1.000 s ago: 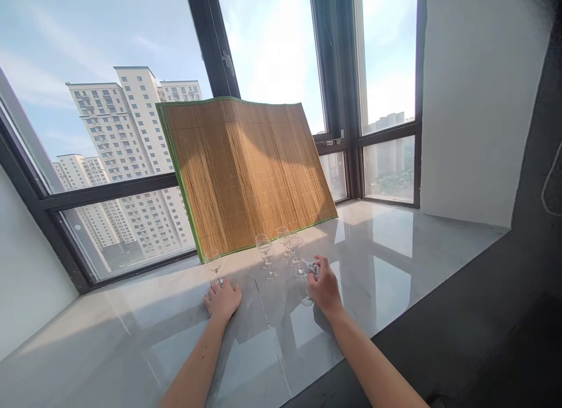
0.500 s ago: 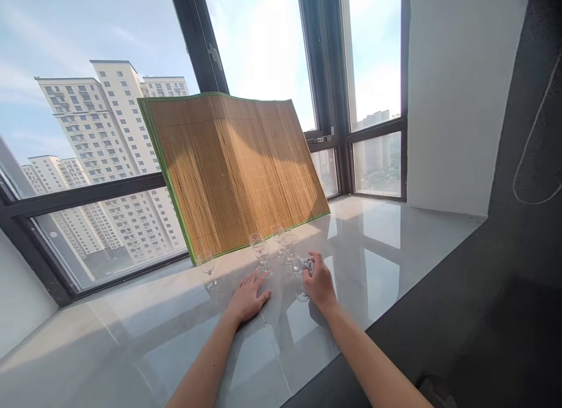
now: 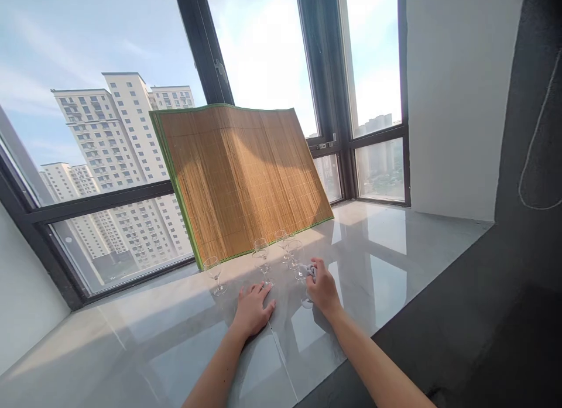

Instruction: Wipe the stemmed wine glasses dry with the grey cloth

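Observation:
My left hand lies palm down on the pale glossy sill, fingers spread. Its fingertips reach the foot of a clear stemmed glass. My right hand is closed on a small crumpled grey-white cloth. Just below that hand shows the round foot of a glass; whether the fingers grip this glass too is hidden. Close beyond the right hand stand another stemmed glass and one farther back. To the left, a lone stemmed glass stands upright, apart from the rest.
A bamboo mat with green edging leans on the window behind the glasses. The glossy sill ends at a dark front edge on the right. Dark window frames and a white wall pillar stand behind. A cord loop hangs at right.
The whole view has shifted slightly down and to the right. Both hands keep nearly the same places by the glasses, and the cloth is still in my right hand.

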`<state>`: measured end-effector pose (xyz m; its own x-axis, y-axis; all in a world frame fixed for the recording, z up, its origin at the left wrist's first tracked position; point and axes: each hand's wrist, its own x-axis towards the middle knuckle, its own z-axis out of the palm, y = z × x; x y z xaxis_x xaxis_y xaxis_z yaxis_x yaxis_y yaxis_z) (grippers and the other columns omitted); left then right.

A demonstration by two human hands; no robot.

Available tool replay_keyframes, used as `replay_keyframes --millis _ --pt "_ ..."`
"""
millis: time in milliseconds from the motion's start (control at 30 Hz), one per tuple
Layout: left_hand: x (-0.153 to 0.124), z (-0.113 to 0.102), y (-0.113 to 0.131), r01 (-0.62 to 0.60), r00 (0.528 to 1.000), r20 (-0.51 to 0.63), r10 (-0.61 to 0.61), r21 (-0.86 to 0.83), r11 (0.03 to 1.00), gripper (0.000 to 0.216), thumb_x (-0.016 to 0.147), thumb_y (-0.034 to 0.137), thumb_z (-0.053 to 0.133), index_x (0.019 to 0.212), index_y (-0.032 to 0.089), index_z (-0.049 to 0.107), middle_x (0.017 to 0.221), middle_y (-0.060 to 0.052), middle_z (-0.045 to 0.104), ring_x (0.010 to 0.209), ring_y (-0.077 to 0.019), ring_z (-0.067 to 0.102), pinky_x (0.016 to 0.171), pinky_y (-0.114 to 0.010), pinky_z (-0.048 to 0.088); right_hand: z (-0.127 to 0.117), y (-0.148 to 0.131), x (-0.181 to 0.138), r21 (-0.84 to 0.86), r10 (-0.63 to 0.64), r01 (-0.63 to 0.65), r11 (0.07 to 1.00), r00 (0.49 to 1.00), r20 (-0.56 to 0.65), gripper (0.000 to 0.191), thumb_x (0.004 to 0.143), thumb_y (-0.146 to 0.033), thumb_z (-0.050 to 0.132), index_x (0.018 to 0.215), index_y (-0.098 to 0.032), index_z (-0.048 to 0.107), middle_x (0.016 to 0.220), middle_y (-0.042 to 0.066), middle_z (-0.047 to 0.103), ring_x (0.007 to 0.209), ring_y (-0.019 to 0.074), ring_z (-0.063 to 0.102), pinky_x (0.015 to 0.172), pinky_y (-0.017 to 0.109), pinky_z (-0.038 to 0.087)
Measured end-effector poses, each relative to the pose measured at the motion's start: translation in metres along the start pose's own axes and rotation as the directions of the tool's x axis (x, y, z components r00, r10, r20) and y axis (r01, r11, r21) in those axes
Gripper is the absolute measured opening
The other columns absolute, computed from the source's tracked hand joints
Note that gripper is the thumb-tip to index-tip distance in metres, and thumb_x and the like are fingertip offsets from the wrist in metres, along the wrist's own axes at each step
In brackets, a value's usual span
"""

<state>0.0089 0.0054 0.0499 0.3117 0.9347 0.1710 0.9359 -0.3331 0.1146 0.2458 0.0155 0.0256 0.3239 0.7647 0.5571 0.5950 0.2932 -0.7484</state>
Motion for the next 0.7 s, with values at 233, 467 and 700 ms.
replay_keyframes --millis 233,467,700 --pt "-0.019 -0.003 0.007 0.185 0.981 -0.070 -0.181 0.053 0.981 0.058 0.089 0.055 0.041 0.139 0.027 0.053 0.147 -0.010 0.050 0.136 -0.0318 0.040 0.117 -0.056 0.013 -0.001 0.008 0.007 0.027 0.202 -0.204 0.979 0.977 0.064 0.052 0.075 -0.017 0.046 0.127 -0.019 0.046 0.104 0.010 0.069 0.083 0.0223 0.065 0.071 0.030 0.044" --pt "-0.038 -0.005 -0.025 0.492 0.869 -0.148 -0.473 0.147 0.858 0.069 0.087 0.060 0.035 0.135 0.014 0.055 0.138 -0.022 0.054 0.131 -0.0380 0.044 0.112 -0.061 0.017 -0.001 0.011 0.008 0.056 0.203 -0.215 0.975 0.966 0.160 0.054 0.076 -0.020 0.048 0.130 -0.020 0.048 0.108 0.011 0.070 0.087 0.0243 0.067 0.070 0.030 0.044" --pt "-0.043 0.000 -0.045 0.614 0.788 -0.143 -0.598 0.131 0.778 0.068 0.089 0.056 0.034 0.137 0.011 0.048 0.148 -0.024 0.040 0.140 -0.0384 0.030 0.112 -0.061 0.014 0.002 0.011 0.012 0.029 0.150 -0.156 0.987 0.975 0.165 0.039 0.072 -0.016 0.048 0.107 -0.025 0.062 0.087 0.005 0.072 0.069 0.0190 0.063 0.058 0.025 0.037"
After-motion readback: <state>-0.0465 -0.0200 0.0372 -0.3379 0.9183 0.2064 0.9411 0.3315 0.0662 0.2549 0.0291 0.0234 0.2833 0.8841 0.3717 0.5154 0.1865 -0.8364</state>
